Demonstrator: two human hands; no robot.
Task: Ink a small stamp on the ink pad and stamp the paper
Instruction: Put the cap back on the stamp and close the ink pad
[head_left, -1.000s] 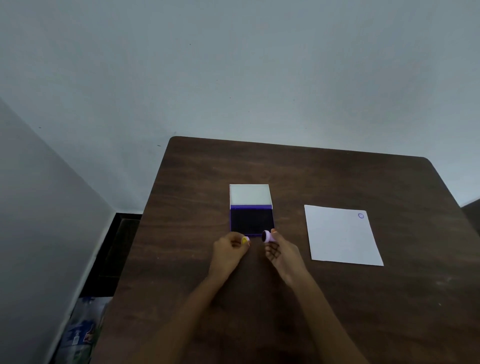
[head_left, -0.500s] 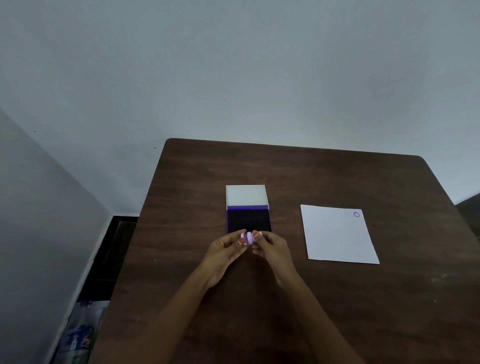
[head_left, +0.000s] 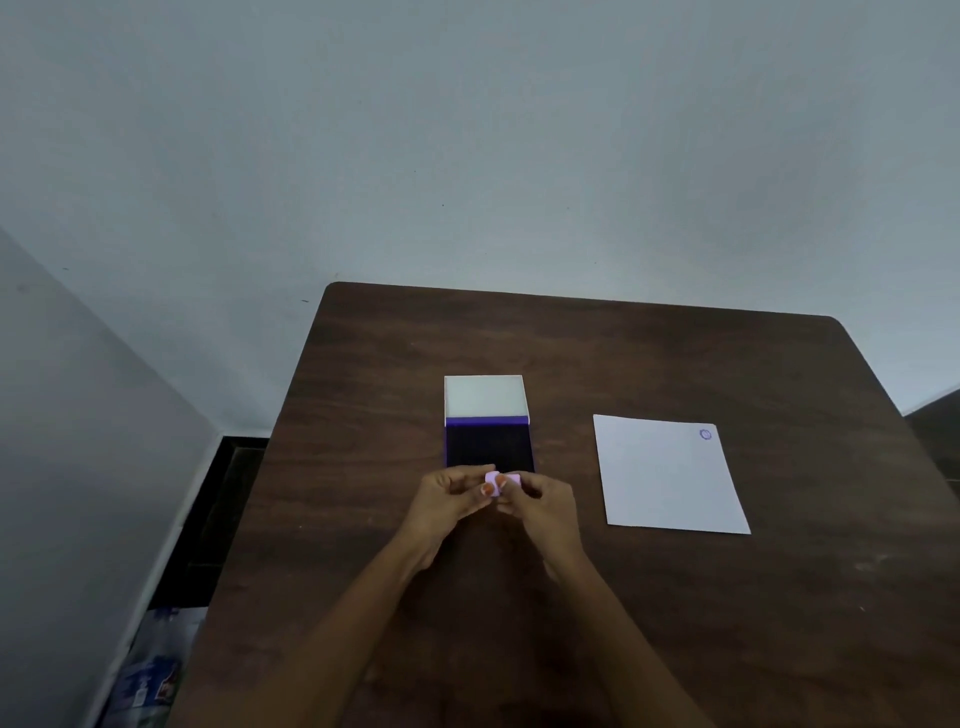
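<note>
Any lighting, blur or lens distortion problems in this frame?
Head view: dim, flat light, no glare or hard shadows; wide-angle bends the table edges; the stamp between left hand and right hand is soft and small; the paper reads clearly.

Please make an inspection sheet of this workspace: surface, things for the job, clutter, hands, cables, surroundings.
Surface: dark wooden table, rounded corners, faint pale specks at the right.
Job's things: ink pad open, its pale lid folded back on the far side; white paper lies to the right of the pad and apart from it, with one round purple stamp mark in its far right corner; small lilac stamp held at the pad's near edge.
Clutter: nothing seen on the table.
Hands: left hand and right hand both pinch the stamp between fingertips.
Cables: nothing seen.
Surroundings: plain pale walls; printed plastic packaging on the floor at the left.
</note>
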